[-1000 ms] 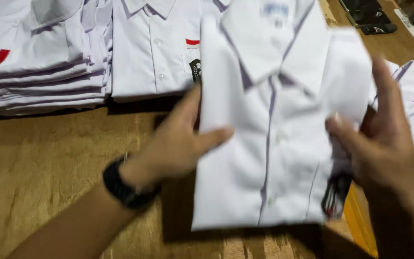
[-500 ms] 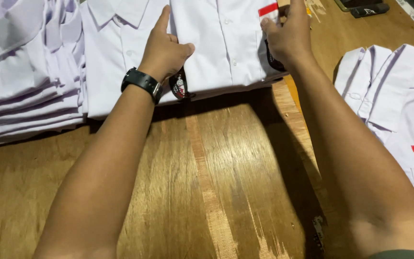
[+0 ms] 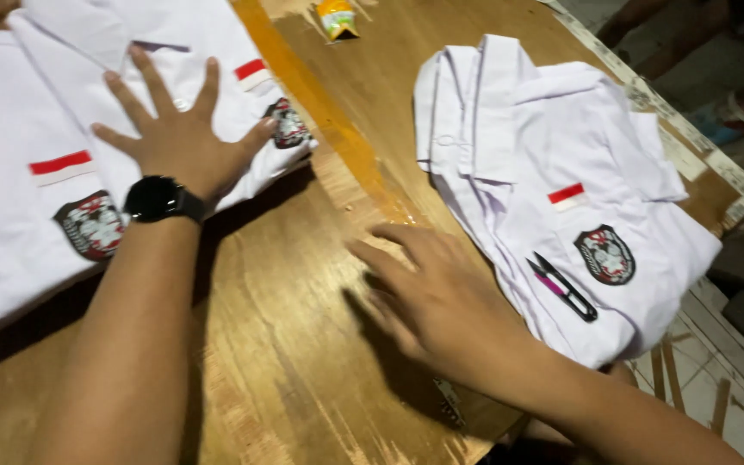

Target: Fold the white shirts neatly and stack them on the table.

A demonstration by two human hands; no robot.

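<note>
Fingers spread wide, the left hand (image 3: 178,138) lies palm down on a folded white cotton shirt (image 3: 174,65) at the far left of the brown wooden table (image 3: 303,362), pressing flat on the fabric and grasping nothing; a black round-faced wristwatch (image 3: 158,200) sits on its wrist. That shirt carries a small red and white flag patch and a dark round embroidered badge (image 3: 288,122) near its right edge, just beside the thumb. Another folded white shirt with a red and white flag patch (image 3: 60,166) and a like badge lies touching it on the left, partly under the forearm. The right hand (image 3: 428,297) hovers open over the bare wood near the middle of the table, fingers loosely extended and somewhat blurred, holding nothing; whether it touches the wood cannot be told. Just beside it on the right lies a loose pile of unfolded white shirts (image 3: 553,146) with the same flag patch and badge, and on that pile rests a small black and purple thread snipper (image 3: 564,288). A small yellow crumpled wrapper (image 3: 337,17) lies at the far edge of the table, well apart from both hands.
</note>
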